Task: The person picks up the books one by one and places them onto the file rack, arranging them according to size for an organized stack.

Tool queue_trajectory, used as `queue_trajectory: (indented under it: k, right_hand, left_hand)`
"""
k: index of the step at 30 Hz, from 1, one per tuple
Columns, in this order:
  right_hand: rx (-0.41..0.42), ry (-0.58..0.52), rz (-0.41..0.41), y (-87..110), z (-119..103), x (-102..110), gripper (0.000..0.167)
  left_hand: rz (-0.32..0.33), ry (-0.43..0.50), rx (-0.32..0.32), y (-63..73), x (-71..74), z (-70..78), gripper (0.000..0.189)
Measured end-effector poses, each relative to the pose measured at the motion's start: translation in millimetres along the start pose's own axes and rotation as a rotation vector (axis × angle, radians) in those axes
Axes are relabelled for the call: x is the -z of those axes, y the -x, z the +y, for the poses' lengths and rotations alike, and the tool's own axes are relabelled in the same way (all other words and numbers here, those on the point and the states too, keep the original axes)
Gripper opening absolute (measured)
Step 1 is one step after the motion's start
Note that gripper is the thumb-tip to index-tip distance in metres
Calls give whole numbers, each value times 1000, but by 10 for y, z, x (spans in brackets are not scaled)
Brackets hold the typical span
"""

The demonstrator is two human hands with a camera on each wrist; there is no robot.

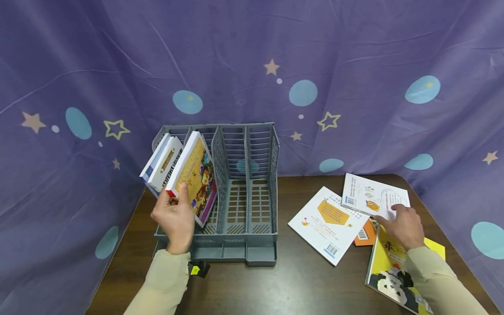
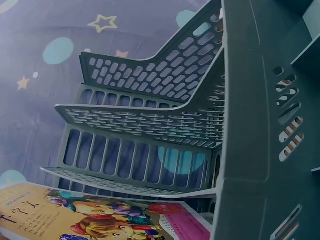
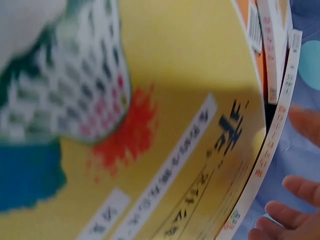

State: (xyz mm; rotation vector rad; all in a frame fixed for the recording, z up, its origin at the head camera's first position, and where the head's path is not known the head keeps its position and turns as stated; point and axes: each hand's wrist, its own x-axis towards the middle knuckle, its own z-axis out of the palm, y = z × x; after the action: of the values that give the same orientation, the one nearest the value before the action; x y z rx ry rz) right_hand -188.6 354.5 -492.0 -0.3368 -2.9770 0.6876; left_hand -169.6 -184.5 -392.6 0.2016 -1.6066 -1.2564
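Note:
My left hand (image 1: 176, 221) grips the lower near corner of a yellow illustrated book (image 1: 198, 177) with a white spine, thumb on its cover. The book leans in a slot of the grey book rack (image 1: 244, 238); its cover also shows low in the left wrist view. Over on the right, my right hand (image 1: 404, 225) reaches over a white book (image 1: 360, 192) with an orange cartoon figure. Its fingers look spread in the right wrist view, beside the book edges; whether they touch is unclear. Under that forearm lies a yellow panda book (image 1: 390, 258).
Two books (image 1: 165, 164) lean in the rack's left slot. Another white book (image 1: 327, 223) with an orange panel lies on the brown table (image 1: 299, 284), an orange book (image 1: 364, 236) partly under it. A purple curtain (image 1: 236, 52) hangs behind the table.

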Motion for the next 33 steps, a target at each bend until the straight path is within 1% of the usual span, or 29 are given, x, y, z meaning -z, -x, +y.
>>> queue_trajectory:
  k: [5,8,11,14,16,19,21,24,30,33]
  right_hand:
    - [30,47,-66,-73,57,7,92]
    - [42,85,-77,-103,97,-2,100]
    - [52,123,-92,-128,153,-15,106]
    - [57,141,-125,-142,197,-27,112]
    - [46,138,-158,-152,210,-33,115]
    - [21,130,-203,-164,205,-32,120]
    - [5,125,-230,-179,197,-37,121]
    - [6,131,-244,-196,189,-55,120]
    - [37,159,-235,-225,195,-97,113]
    - [50,171,-223,-223,201,-105,108]
  left_hand:
    - [4,-36,-34,36,-24,-6,17]
    - [8,-51,-22,34,-59,17,17]
    - [-5,-59,-2,32,-91,41,20]
    - [-11,-48,0,36,-113,-11,22]
    - [-12,-43,-7,31,-128,-84,21]
    - [-8,-50,-8,32,-165,-133,18]
    - [0,-68,-4,36,-195,-144,16]
    - [8,-76,-2,41,-235,-165,17]
    - [13,-101,2,32,-289,-194,16]
    - [5,-108,7,40,-306,-205,15]
